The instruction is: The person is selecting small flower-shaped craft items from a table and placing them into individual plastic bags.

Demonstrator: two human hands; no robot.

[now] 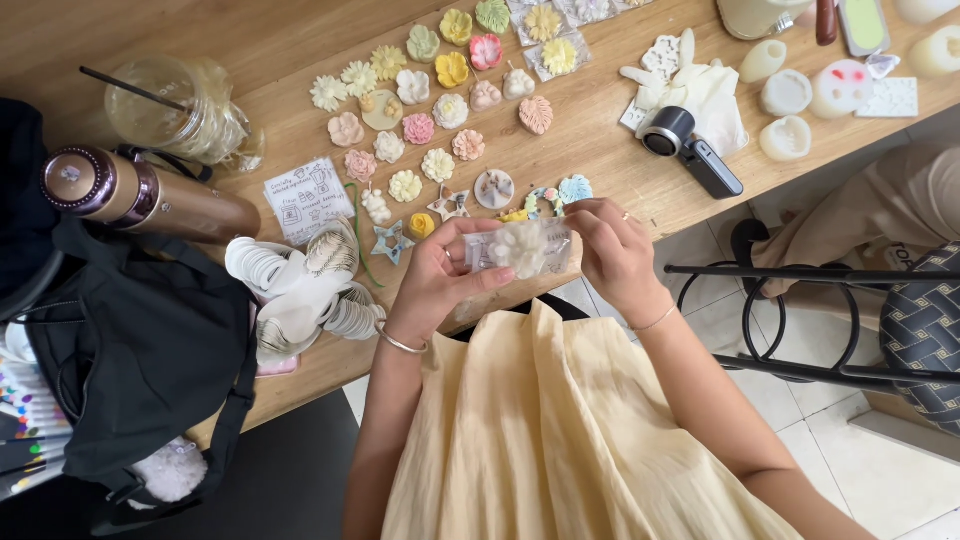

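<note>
Both hands, L (432, 280) + R (612, 255), grasping clear packet (518, 247) w/ white flower; long axis left-right.

A wooden table (620, 185) with warm, even grain runs slantwise across the upper part of the view, its edge passing just beneath the hands. Below and to the right of them lies a floor of pale tiles (850, 450) with thin dark joints. Right of the hands stands a black metal stool (800, 320) with ringed rungs, beside a woven navy seat (925, 335). Soft, even light, faint shadows
</note>
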